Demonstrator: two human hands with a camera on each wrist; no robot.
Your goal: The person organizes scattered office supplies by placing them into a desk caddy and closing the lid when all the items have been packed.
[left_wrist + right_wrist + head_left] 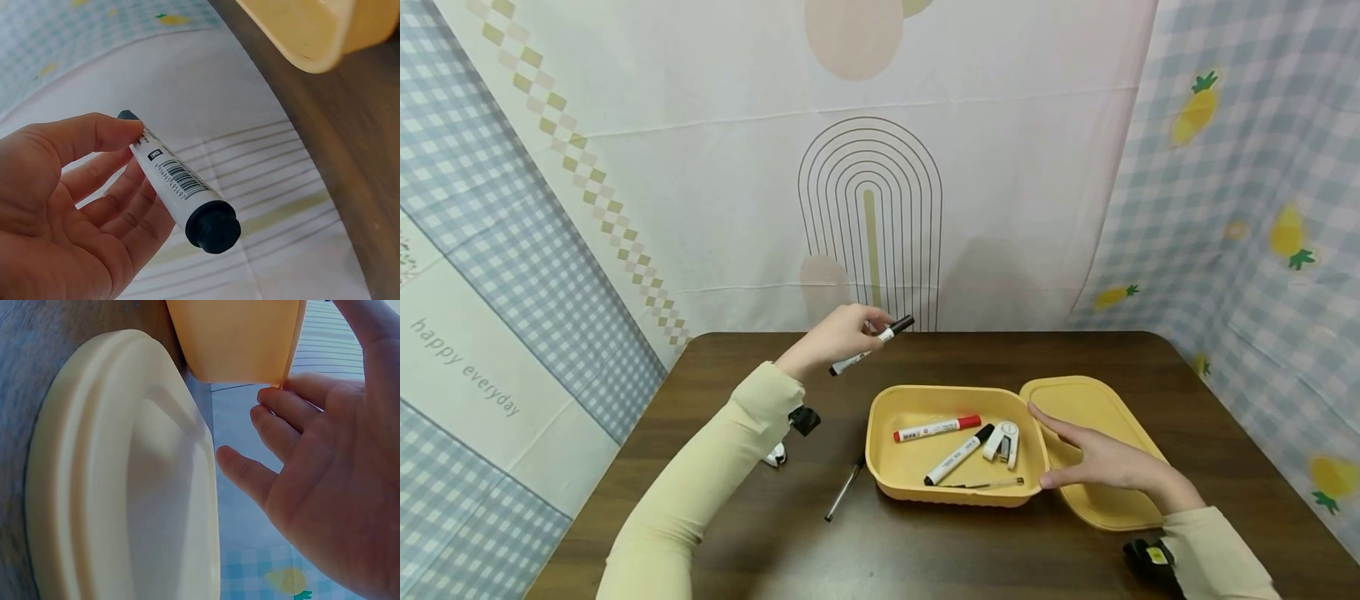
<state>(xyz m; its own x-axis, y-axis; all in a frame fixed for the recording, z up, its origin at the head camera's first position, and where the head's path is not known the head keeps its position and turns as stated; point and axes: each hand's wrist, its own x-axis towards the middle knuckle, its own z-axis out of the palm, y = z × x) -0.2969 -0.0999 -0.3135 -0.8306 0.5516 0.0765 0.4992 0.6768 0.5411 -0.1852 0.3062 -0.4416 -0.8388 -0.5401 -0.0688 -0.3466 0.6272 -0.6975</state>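
My left hand (847, 336) pinches a black-capped marker (891, 330) between thumb and fingers, raised above the back of the table. The left wrist view shows the barcode on this white-barrelled marker (169, 172). Spread along the right end of a yellow plastic box (955, 495), my right hand (1101, 458) has its fingers extended and fingertips at the rim. Inside the box lie a red marker (937, 429), another black marker (958, 455), a white stapler-like item (1003, 442) and a thin clear pen (992, 483).
The yellow lid (1082, 400) lies right of the box, partly under the right hand. A black-capped pen (846, 492) lies at the box's left side. A small white-and-black thing (776, 455) is partly hidden by the left sleeve. Patterned cloth (1000, 167) hangs behind the table (865, 558).
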